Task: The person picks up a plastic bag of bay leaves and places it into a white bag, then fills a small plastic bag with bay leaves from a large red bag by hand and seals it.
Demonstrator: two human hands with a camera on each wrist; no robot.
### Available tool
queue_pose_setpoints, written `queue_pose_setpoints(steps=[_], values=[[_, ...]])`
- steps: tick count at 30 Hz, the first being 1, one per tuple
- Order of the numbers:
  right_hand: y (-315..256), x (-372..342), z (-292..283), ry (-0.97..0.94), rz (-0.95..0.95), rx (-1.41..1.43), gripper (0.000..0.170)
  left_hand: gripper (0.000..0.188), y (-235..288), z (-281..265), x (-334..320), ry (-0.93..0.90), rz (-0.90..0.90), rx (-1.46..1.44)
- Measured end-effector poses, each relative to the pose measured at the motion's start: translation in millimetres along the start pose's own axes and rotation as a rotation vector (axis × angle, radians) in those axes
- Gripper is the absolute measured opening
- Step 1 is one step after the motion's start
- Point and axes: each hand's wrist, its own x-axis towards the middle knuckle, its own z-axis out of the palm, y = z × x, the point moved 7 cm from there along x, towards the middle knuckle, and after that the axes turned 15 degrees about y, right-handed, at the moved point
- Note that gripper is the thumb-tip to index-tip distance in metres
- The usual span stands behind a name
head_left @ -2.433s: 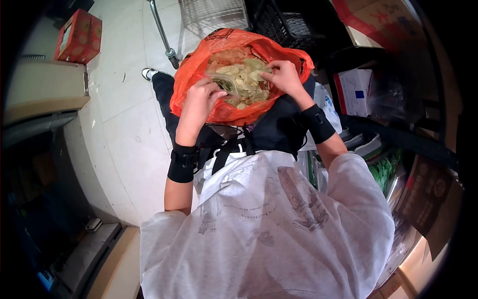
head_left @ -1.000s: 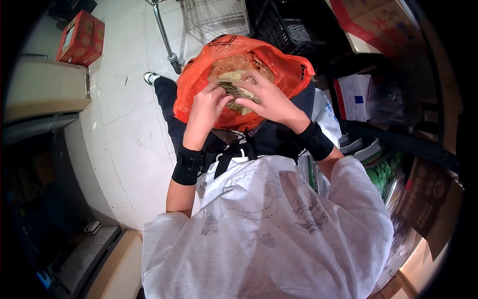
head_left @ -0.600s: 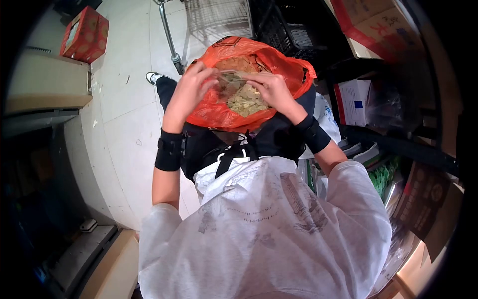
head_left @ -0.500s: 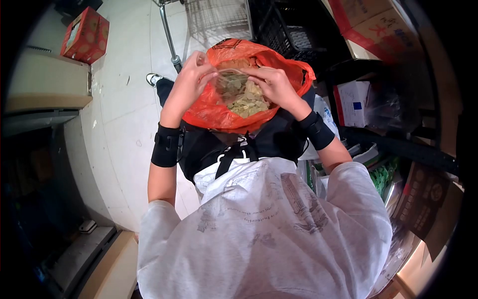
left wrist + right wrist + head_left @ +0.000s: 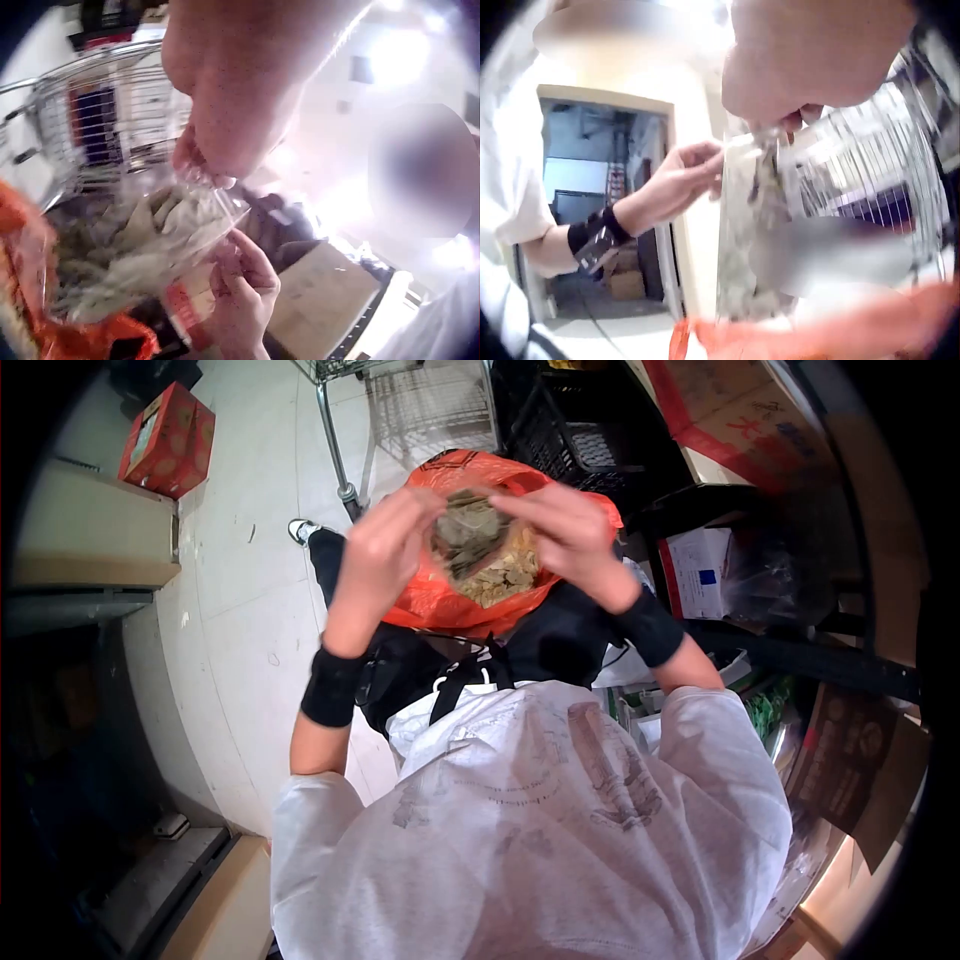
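- While both hands blur in the head view, left hand and right hand flank a clear plastic bag of dried leaves, above an orange plastic bag on the lap.
- In the left wrist view, each hand's grip pinches one end of the clear bag's mouth; the step in hand seems to be working that mouth.
- In the right wrist view, it hangs between them, a wire cart behind; the next move probably calls for holding both edges taut and level.

Left fingers and right fingers blur; top edge crops the cart
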Motion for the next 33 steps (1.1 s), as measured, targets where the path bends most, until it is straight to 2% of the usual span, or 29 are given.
queue_pose_setpoints(steps=[2,3,4,6,8,12,14,16,18,19,20,22,23,24,26,27,29,30,33], values=[[51.4,-67.4,36.3,-0.235,0.1,0.003,0.06,0.018,-44.5,35.1,-52.5,-0.12,0.012,0.016],[52.6,-76.3,37.3,-0.31,0.106,-0.047,0.06,0.019,-57.4,42.5,-72.7,-0.114,-0.019,-0.006],[44.5,-70.8,35.0,-0.164,0.07,0.026,0.06,0.021,-58.5,42.3,-73.7,-0.104,-0.047,-0.023],[33.3,-65.8,23.6,-0.22,0.06,-0.056,0.06,0.022,-50.4,32.3,-77.4,-0.103,-0.085,0.019],[17.7,-50.2,16.2,-0.239,0.041,-0.049,0.061,0.021,-30.4,16.6,-63.6,-0.023,-0.098,-0.01],[-19.1,-18.6,-2.3,-0.162,-0.034,-0.105,0.061,0.025,5.8,-4.2,-47.3,0.091,-0.025,0.046],[10.7,-66.2,21.2,-0.161,0.01,-0.105,0.06,0.024,-13.2,13.7,-70.6,0.084,-0.091,0.007],[25.5,-96.3,30.4,-0.159,0.048,-0.104,0.058,0.026,-56.7,45.2,-114.0,-0.031,-0.16,-0.023],[34.0,-104.0,36.3,-0.201,0.082,-0.137,0.058,0.024,-50.1,40.1,-112.4,-0.042,-0.184,0.022],[22.7,-88.3,27.2,-0.145,0.073,-0.149,0.053,0.028,-39.1,30.1,-101.8,0.013,-0.223,0.009],[8.0,-78.9,18.1,-0.155,0.103,-0.145,0.053,0.029,-21.4,18.6,-91.5,0.034,-0.148,0.048],[-16.5,-45.7,1.1,-0.111,0.038,-0.129,0.047,0.029,11.4,1.1,-74.5,0.083,-0.067,0.111],[-24.9,-38.7,-2.1,-0.032,0.026,-0.1,0.043,0.029,12.7,1.5,-72.4,0.119,-0.063,0.084],[-26.0,-43.6,-1.0,-0.031,0.048,-0.086,0.045,0.03,14.6,0.6,-77.0,0.146,-0.077,0.06],[-0.3,-83.3,23.3,-0.029,0.094,-0.064,0.045,0.027,-14.0,18.8,-93.4,0.04,-0.175,0.036],[2.5,-100.3,26.1,-0.029,0.094,-0.065,0.045,0.027,-27.7,26.2,-109.9,-0.006,-0.155,0.052],[24.5,-117.7,45.3,-0.215,0.179,-0.022,0.042,0.027,-33.2,28.8,-110.9,-0.021,-0.135,0.087],[13.7,-106.5,38.4,-0.11,0.156,-0.028,0.039,0.028,-18.4,23.1,-105.0,0.001,-0.155,0.102],[-28.0,-52.1,4.6,-0.012,0.155,-0.012,0.04,0.025,19.1,-3.0,-89.4,0.101,-0.114,0.131]])
